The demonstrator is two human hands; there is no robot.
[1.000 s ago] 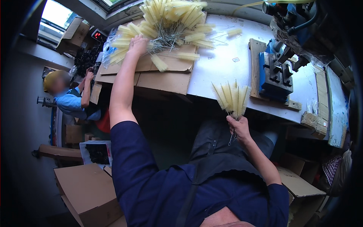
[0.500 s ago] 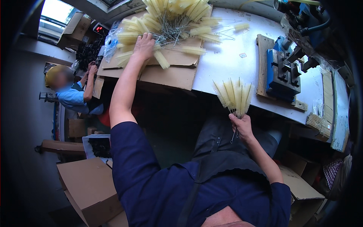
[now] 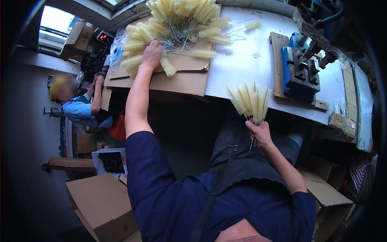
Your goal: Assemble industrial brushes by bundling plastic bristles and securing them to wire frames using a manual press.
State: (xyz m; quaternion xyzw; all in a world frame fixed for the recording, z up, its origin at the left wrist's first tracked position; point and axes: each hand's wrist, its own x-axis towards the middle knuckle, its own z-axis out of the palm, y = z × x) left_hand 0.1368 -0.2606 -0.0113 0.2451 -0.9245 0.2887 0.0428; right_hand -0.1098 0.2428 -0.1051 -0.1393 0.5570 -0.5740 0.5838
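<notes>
A large heap of bottle brushes (image 3: 181, 24), with pale yellow bristles and twisted wire handles ending in loops, lies at the far side of the workbench. My left hand (image 3: 152, 55) reaches into its near left edge, fingers curled down and closed at one bottle brush (image 3: 168, 67); the fingertips are partly hidden. In front of my lap, my right hand (image 3: 260, 134) grips several more bottle brushes by their wires. The bristle ends of this bunch (image 3: 250, 101) fan upward, and wire loops stick out below my fist.
Flattened cardboard (image 3: 177, 82) lies under the heap on the white workbench (image 3: 242, 68). To the right stands a blue and steel clamping fixture (image 3: 300, 74) on wooden boards. A co-worker (image 3: 82, 109) in blue handles black parts at left. Cardboard boxes (image 3: 100, 199) stand at lower left.
My left hand has drawn back slightly toward me, and the brush beside it has shifted the same way. My right hand keeps its bunch of brushes in about the same place.
</notes>
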